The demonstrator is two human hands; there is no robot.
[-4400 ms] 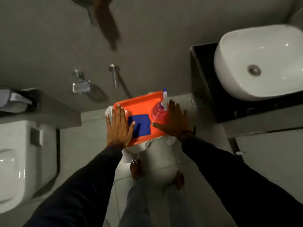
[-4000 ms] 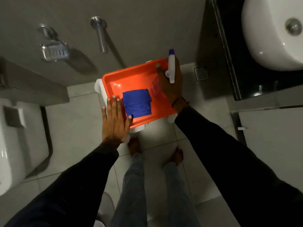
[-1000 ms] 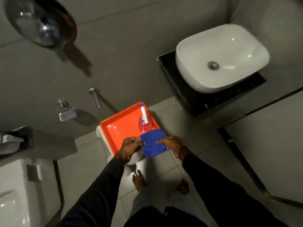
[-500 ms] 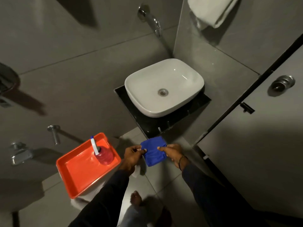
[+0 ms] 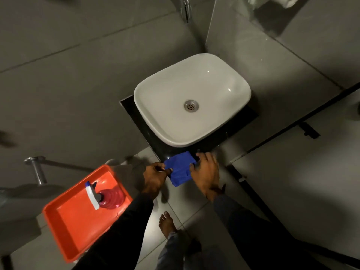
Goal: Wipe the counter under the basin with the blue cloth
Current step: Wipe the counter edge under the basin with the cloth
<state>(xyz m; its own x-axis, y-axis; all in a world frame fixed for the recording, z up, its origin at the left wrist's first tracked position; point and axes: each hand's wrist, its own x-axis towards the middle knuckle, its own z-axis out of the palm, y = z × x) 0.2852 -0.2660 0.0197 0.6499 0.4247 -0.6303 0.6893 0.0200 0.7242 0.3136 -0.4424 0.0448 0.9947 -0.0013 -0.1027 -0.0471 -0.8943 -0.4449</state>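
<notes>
Cloth out of the tray

The cloth (image 5: 179,168), lifted from the tray (image 5: 74,227), is now pinched between both hands' fingers (image 5: 169,170), its far corner at the counter (image 5: 140,121) edge.

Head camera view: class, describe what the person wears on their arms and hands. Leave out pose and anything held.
Both arms are covered by long dark sleeves reaching the wrists. The left hand and right hand are bare, without gloves. A thin dark band circles the right wrist. No rings are discernible in this dim light.

Both arms in dark sleeves reach forward. The left hand (image 5: 154,177) pinches with thumb and fingers closed; the right hand (image 5: 206,172) lies flatter — fingers curled, palm down, just beside it.
</notes>
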